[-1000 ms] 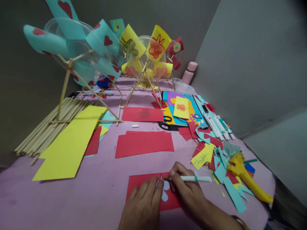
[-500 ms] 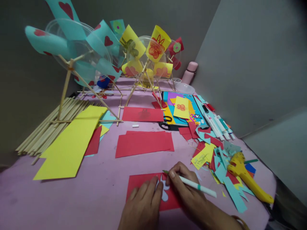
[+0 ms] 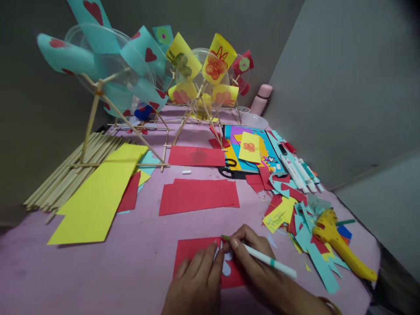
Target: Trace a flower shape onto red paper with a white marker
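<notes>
My left hand [image 3: 197, 280] lies with its fingers flat on a red paper piece [image 3: 186, 250], over part of a small pale cutout [image 3: 226, 268]. Between the thumb and fingers of my right hand [image 3: 257, 264] is a white marker [image 3: 274, 263] with a green tip. That tip is at the far edge of the red paper, just above the cutout. Most of the cutout's outline is hidden by my fingers. Beyond my hands lie more red paper strips [image 3: 198, 197] and a red strip with a dark drawing [image 3: 197, 156].
Yellow paper [image 3: 95, 201] and wooden sticks [image 3: 65, 170] lie left. Stick-framed wheels with turquoise [image 3: 114, 96] and yellow paper [image 3: 216, 61] stand behind. Scissors [image 3: 228, 168], markers [image 3: 298, 173], paper scraps [image 3: 305, 227] and a yellow glue gun [image 3: 341, 243] are on the right.
The marker tip has shifted very slightly left along the paper's far edge, and my right fingers cover more of the cutout's top. The left hand stays nearly in place.
</notes>
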Available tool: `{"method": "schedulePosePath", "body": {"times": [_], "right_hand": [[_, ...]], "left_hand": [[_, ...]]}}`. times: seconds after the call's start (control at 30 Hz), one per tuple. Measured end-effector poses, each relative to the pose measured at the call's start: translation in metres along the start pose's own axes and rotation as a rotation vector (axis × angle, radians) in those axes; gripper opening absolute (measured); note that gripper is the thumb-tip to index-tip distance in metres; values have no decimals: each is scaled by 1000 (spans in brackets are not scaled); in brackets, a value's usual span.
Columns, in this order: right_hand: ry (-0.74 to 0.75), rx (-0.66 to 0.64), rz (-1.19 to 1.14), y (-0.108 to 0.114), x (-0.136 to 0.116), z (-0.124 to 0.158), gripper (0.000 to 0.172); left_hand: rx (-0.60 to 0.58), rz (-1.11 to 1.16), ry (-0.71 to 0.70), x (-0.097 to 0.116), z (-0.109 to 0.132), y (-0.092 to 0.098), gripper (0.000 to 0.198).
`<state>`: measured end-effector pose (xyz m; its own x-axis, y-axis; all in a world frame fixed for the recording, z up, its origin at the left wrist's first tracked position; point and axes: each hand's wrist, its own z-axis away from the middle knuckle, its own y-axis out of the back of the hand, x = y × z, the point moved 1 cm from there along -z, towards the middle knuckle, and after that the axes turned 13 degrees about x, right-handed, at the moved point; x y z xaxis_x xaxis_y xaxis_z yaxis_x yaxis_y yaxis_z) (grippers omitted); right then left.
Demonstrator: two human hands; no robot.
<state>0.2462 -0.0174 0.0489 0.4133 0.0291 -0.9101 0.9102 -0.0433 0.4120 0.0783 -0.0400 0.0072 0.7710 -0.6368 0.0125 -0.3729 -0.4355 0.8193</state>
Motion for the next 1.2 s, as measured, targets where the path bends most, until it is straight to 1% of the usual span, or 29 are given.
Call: {"method": "schedulePosePath", "body": {"times": [0.07, 0.2, 0.57, 0.7, 0.83, 1.07, 1.2], "right_hand": [[-10, -4, -2, 0, 0, 0, 27], [-3, 20, 10, -3, 2, -1, 28], [15, 30, 24, -5, 4, -2, 27], [2, 28, 21, -6, 5, -3, 27], [14, 24, 22, -7, 4, -4, 27], [26, 43, 27, -7, 5, -1, 26], [39, 46, 16, -6, 3, -2, 25]], "left_hand": [[-1, 5, 2, 0, -1, 0, 41], [37, -4, -6, 0, -3, 2, 40], [7, -20, -25, 1, 0, 2, 39], [17, -16, -23, 2, 1, 4, 38], [13, -62, -10, 5, 0, 6, 38], [23, -113, -42, 7, -2, 9, 40], [53, -64, -26, 7, 0, 7, 41]]}}
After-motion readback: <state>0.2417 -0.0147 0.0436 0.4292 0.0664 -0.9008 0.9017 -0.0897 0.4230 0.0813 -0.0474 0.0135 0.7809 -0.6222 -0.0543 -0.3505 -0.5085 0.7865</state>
